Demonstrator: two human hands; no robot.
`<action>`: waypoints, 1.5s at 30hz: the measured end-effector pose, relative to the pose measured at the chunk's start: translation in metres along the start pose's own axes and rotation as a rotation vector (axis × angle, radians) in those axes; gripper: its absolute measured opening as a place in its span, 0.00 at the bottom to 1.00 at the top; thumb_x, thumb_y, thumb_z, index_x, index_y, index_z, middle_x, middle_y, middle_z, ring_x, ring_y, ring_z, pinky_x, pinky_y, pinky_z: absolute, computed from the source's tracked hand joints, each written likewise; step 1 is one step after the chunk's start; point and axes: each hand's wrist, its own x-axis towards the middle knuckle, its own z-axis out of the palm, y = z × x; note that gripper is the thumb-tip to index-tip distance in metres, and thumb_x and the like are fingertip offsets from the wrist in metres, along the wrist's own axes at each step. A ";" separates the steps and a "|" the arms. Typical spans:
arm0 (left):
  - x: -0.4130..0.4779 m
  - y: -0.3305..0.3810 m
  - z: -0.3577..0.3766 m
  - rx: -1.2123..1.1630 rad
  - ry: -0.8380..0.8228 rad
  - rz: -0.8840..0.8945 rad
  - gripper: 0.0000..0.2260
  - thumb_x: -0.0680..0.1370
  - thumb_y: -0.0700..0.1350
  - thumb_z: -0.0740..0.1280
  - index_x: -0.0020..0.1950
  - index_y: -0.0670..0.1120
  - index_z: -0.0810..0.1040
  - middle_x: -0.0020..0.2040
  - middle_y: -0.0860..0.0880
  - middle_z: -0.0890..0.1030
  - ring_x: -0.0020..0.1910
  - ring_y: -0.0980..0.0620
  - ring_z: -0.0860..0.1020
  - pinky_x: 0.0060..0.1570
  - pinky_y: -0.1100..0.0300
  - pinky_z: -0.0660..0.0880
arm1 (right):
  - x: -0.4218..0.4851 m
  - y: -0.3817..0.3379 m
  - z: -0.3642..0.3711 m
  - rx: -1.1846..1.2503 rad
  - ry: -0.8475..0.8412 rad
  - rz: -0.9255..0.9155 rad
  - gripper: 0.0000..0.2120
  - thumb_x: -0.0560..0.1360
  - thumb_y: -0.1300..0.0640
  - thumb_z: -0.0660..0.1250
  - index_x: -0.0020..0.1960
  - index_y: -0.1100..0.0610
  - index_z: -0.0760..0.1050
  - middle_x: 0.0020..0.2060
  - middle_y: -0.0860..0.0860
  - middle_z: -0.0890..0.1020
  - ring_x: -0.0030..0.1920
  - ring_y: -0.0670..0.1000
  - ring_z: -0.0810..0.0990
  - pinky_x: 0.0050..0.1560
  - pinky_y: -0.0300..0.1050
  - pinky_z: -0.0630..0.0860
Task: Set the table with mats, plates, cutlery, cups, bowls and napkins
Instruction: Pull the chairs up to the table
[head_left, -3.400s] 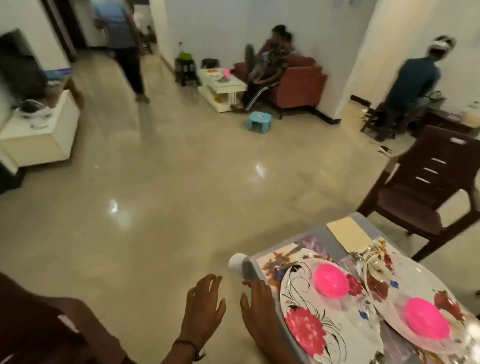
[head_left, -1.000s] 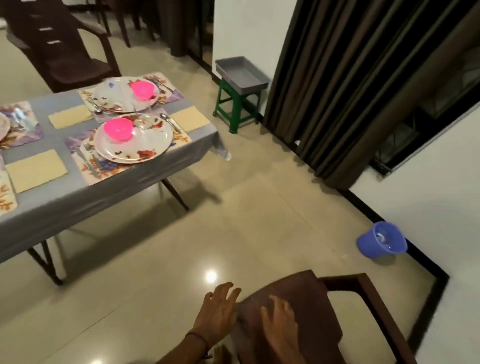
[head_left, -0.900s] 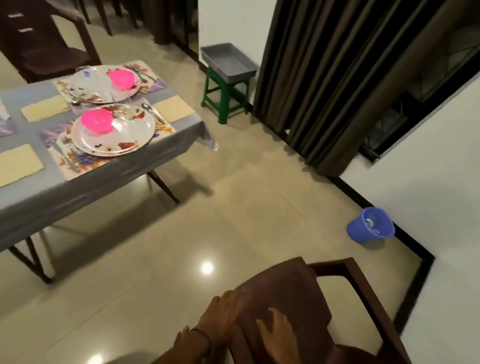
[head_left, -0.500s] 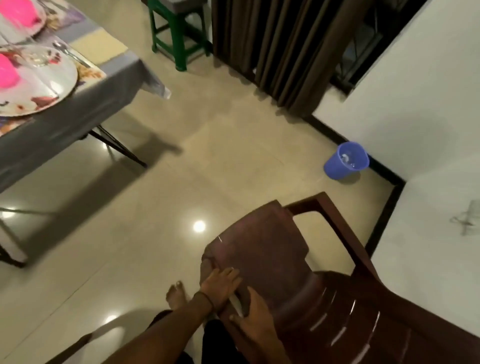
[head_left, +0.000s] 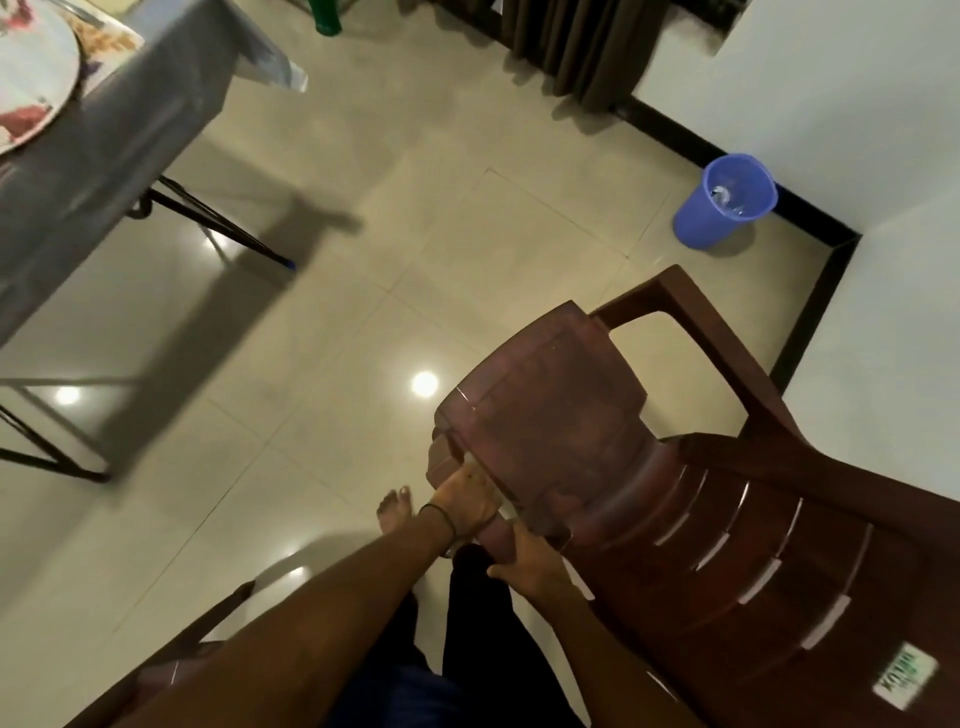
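A flower-patterned plate (head_left: 31, 78), cut off by the frame edge, lies on a printed mat (head_left: 111, 39) at the corner of the grey-draped bench (head_left: 130, 124), at the upper left of the head view and well apart from the person's hands. Lower in the frame, the person grips the near edge of a brown plastic chair (head_left: 550, 415) with both hands. The left hand (head_left: 465, 501), with a dark band (head_left: 439, 517) at its wrist, has its fingers hooked under the rim and out of sight. The right hand (head_left: 535, 566), just beside it, has its fingers curled round the same edge, thumb on top. A bare foot (head_left: 395, 512) stands on the glossy tiled floor (head_left: 363, 270) beside the chair. A blue bucket (head_left: 727, 200) sits against the white wall (head_left: 857, 104) in the corner beyond, near dark curtains (head_left: 571, 47).
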 end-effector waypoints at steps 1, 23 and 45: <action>-0.001 0.000 0.002 -0.007 0.016 0.003 0.17 0.82 0.42 0.50 0.65 0.40 0.72 0.64 0.39 0.75 0.64 0.39 0.71 0.67 0.42 0.61 | 0.001 0.003 0.004 0.005 0.002 -0.004 0.35 0.64 0.41 0.73 0.68 0.49 0.65 0.59 0.50 0.78 0.60 0.54 0.79 0.59 0.54 0.76; -0.088 -0.160 0.051 -0.061 -0.037 -0.218 0.16 0.73 0.43 0.57 0.38 0.51 0.85 0.36 0.53 0.83 0.38 0.51 0.82 0.43 0.60 0.77 | 0.070 -0.175 0.017 -0.031 -0.017 -0.147 0.38 0.64 0.45 0.78 0.69 0.50 0.67 0.61 0.50 0.77 0.62 0.54 0.77 0.62 0.49 0.74; -0.167 -0.345 0.180 -0.028 0.144 -0.495 0.20 0.81 0.42 0.48 0.68 0.46 0.73 0.65 0.47 0.77 0.63 0.43 0.74 0.65 0.52 0.65 | 0.156 -0.395 0.060 -0.300 -0.015 -0.521 0.33 0.70 0.43 0.75 0.68 0.55 0.68 0.61 0.54 0.78 0.60 0.57 0.78 0.60 0.54 0.76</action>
